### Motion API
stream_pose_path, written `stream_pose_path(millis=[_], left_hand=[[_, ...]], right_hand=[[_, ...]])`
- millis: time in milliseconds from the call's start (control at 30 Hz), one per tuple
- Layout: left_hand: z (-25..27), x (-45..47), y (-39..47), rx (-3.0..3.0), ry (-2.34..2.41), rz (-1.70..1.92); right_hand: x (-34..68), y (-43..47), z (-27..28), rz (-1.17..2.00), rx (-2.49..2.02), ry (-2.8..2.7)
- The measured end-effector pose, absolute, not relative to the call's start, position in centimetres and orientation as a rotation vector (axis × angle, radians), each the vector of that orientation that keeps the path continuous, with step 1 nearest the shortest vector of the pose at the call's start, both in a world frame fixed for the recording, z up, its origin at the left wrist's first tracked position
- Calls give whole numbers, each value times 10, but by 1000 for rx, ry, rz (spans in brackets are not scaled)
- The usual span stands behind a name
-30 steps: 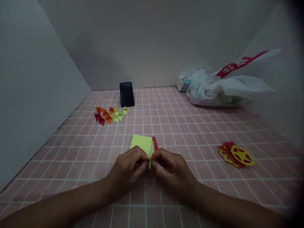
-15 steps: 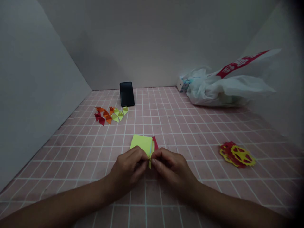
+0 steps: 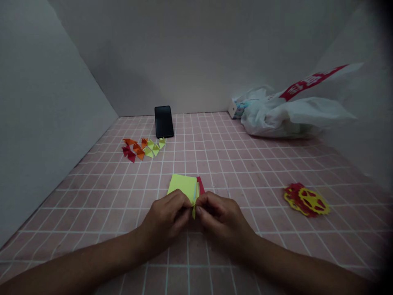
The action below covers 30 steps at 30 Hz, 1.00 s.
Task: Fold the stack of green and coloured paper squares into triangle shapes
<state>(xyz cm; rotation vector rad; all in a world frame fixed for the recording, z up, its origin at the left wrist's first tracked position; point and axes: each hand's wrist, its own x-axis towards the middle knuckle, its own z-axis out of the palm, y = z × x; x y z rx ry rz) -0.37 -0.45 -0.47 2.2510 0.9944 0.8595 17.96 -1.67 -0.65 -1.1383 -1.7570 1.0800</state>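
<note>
While left hand (image 3: 167, 213) and right hand (image 3: 225, 217), fingers curled nearly closed, pinch one small yellow paper (image 3: 193, 212), lower centre of frame, a yellow-topped paper stack (image 3: 183, 185) lies just above; folded pieces (image 3: 140, 153), red, orange, yellow, left of centre; black phone (image 3: 164, 121), above those.

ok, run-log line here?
left hand, right hand: pinching small yellow paper piece | beyond: square yellow paper sheet | back: black rectangular phone
</note>
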Motion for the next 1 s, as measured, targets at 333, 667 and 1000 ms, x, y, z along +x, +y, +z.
stream_pose_path(millis=[333,667,1000], left_hand=[[-5,-4,-5,2227,995,848],[-3,-5,-4,2102,1015,852],[-2,-2,-2,1599,964,778]], right_hand=[[179,-17,-6,1077,-1131,-1723],[179,-15,-6,1078,-1113,-1725],[181,-18,-8,1001,-1059,-1760]])
